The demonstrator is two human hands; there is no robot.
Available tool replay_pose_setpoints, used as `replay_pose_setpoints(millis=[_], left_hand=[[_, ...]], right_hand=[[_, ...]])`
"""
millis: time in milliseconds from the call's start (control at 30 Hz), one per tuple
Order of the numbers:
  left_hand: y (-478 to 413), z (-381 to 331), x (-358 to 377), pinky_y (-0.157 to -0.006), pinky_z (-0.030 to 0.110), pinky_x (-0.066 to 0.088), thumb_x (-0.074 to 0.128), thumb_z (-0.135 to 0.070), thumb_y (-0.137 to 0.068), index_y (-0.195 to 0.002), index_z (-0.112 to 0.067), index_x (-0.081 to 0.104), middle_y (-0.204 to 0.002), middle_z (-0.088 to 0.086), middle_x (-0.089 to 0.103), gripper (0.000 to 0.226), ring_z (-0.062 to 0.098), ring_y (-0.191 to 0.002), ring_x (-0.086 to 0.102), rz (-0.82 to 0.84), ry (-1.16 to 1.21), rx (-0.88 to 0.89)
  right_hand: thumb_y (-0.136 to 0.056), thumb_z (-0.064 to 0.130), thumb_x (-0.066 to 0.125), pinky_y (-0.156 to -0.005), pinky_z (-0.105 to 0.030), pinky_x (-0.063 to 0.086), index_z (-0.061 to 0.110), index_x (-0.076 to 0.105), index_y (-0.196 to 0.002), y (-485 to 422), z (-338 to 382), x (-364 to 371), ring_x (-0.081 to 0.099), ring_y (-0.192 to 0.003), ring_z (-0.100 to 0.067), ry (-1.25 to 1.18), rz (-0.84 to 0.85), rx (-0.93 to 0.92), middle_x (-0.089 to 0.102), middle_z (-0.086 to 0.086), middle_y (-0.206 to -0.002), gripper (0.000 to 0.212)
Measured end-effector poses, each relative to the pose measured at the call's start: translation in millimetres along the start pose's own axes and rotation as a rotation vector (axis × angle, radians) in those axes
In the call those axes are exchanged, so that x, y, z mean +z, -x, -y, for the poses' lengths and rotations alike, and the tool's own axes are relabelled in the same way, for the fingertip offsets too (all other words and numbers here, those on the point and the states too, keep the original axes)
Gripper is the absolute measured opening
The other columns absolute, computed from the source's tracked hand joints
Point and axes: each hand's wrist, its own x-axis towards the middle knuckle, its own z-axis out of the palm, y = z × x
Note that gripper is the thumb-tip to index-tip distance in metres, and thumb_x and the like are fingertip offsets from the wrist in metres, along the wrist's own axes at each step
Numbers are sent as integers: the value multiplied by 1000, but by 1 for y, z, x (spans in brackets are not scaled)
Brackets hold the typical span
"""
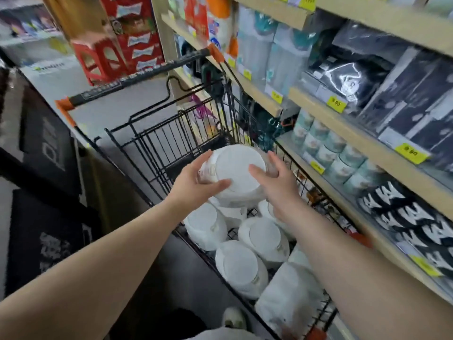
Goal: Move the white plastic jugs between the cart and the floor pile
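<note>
While the head view looked down over a black wire shopping cart [157, 133] drawn up beside wooden store shelves [318, 114], one item was in hand: a stack of white bowls [236, 173], wrapped in clear film and turned bottom-up, held above the cart's basket.

Risk, judged: the film looked slick and the hold came only from the two sides, so the stack could slip and drop onto the other wrapped bowl stacks [245, 251] lying directly beneath; a fall there might chip the ware. The cart's wire rim stood close to the right wrist and could catch it.

Left hand [196, 177]: fingers curled round the stack's left edge, thumb laid across the base; grasping the stack.

Right hand [274, 177]: fingers fairly straight along the stack's right side, thumb spread onto the base; pressing rather than clenched.

Also noted: yellow price tags [336, 103] on the shelf edges, packaged goods above, red cartons [137, 33] beyond the cart handle. Motion blur softened the details.
</note>
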Motion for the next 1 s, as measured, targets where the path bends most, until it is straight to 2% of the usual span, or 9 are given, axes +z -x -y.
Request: replay_pose_setpoints(millis=[67, 133, 200, 433, 600, 700, 800, 900, 1000], left_hand=[[-33, 1, -1, -63, 7, 50, 84, -35, -71, -147, -37, 33, -119, -20, 51, 92, -22, -78, 59, 95, -51, -4], [-71, 6, 1, -91, 22, 52, 88, -43, -61, -149, -41, 27, -138, -8, 39, 107, -5, -109, 57, 175, -117, -5], [-108, 12, 4, -111, 39, 32, 90, -41, -58, -151, -42, 19, -147, 1, 27, 117, 17, -131, 37, 258, -222, -15], [-233, 47, 25, -117, 36, 16, 92, -38, -56, -154, -34, 8, -149, 5, 20, 129, 23, -141, 21, 536, -363, 6], [-288, 67, 41, -115, 41, 25, 92, -38, -57, -153, -35, 15, -153, 6, 21, 122, 26, -141, 27, 587, -486, 58], [-304, 73, 45, -115, 43, 26, 89, -42, -61, -153, -35, 16, -156, 6, 24, 117, 26, -142, 26, 580, -528, 100], [-311, 74, 41, -114, 42, 28, 86, -48, -64, -152, -32, 23, -156, -1, 26, 109, 23, -142, 28, 572, -578, 146], [-311, 72, 33, -113, 38, 29, 82, -48, -68, -137, -15, 51, -155, -5, 32, 83, 20, -140, 32, 524, -632, 228], [-293, 58, 26, -113, 38, 31, 78, -44, -76, -139, -17, 50, -149, 4, 42, 74, 24, -135, 39, 506, -684, 328]], right_hand=[[-77, 46, 75, -101, -50, 47, 44, 42, -140, -23, -3, 5, 49, -127, -23, 22, -44, 35, 44, 6, -146, 71], [-79, 46, 74, -102, -51, 46, 43, 40, -141, -47, -8, 12, 47, -129, -24, 29, -101, 65, 43, 5, -147, 70], [-80, 45, 74, -103, -51, 46, 42, 40, -142, -71, -17, 22, 47, -129, -24, 10, -164, 94, 43, 4, -148, 70], [-82, 36, 74, -103, -49, 46, 37, 41, -143, -146, -56, 57, 52, -125, -23, -84, -440, 242, 48, 0, -144, 69], [-79, 24, 72, -106, -49, 43, 36, 38, -145, -178, -77, 72, 48, -128, -23, -171, -495, 295, 41, 0, -148, 75], [-68, 35, 68, -108, -48, 40, 37, 38, -145, -189, -78, 79, 47, -130, -22, -149, -515, 309, 42, 2, -148, 83], [-79, 39, 71, -112, -45, 35, 33, 34, -148, -189, -73, 83, 41, -135, -23, -64, -495, 295, 38, 0, -152, 77], [-91, 39, 63, -108, -34, 35, 24, 32, -151, -178, -66, 82, 41, -134, -20, 63, -450, 313, 38, 1, -152, 69], [-88, 45, 65, -101, -32, 42, 22, 45, -144, -148, -47, 76, 51, -121, -15, 134, -449, 327, 50, 3, -140, 64]])
